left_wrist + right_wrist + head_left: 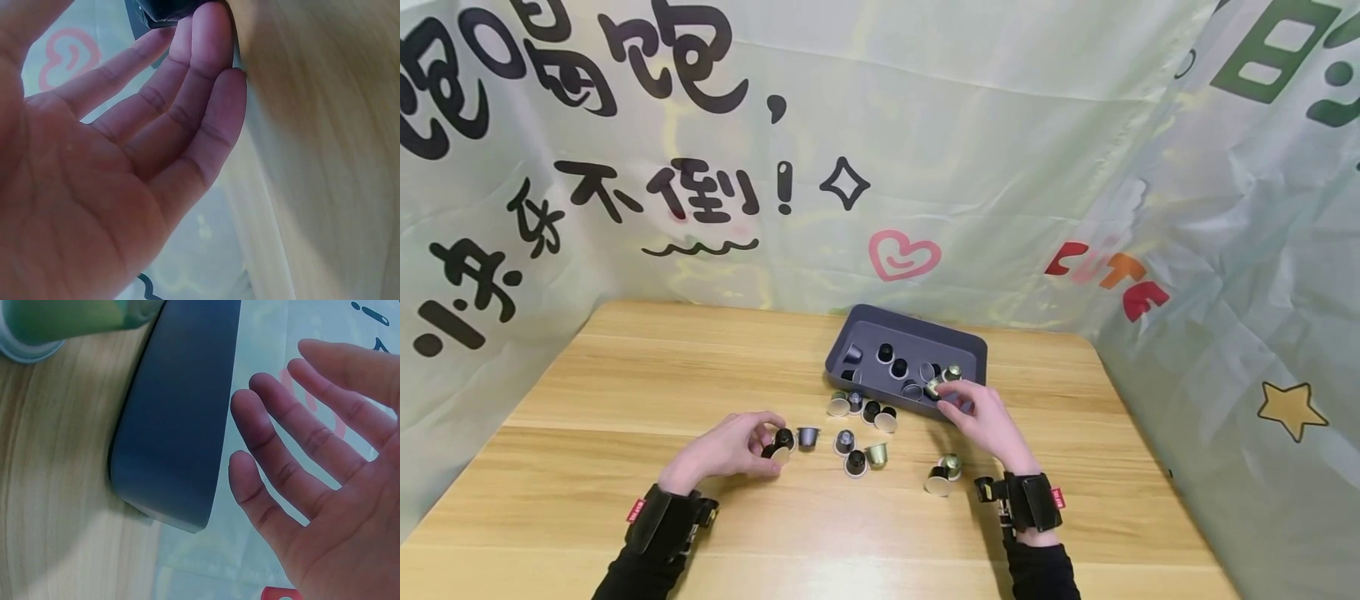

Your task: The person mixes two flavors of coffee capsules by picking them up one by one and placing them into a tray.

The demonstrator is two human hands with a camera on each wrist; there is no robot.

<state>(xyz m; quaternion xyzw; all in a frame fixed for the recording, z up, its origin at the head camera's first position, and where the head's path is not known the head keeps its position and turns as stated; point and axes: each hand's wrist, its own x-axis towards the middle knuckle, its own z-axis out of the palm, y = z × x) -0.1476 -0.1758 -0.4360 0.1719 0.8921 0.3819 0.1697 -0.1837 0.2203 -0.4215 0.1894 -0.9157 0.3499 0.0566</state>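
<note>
In the head view my left hand (741, 444), at the table's left-centre, curls its thumb and fingers around a black coffee capsule (785, 438) and a second capsule with a pale lid (781, 456). The left wrist view shows its fingertips against a dark capsule (167, 9), partly cut off by the frame. A dark grey capsule (807, 438) stands just to its right. Over the near right rim of a dark grey tray (917, 329) is my right hand (981, 415), fingers spread and nothing gripped. Beneath its fingertips lies a greenish capsule (933, 388) inside the tray.
Several capsules lie in the tray, such as a black one (886, 353). Before it on the wooden table (700, 358) are a green capsule (877, 455), a black one (856, 463) and a pale-lidded one (937, 482). Printed cloth (1000, 167) hangs behind.
</note>
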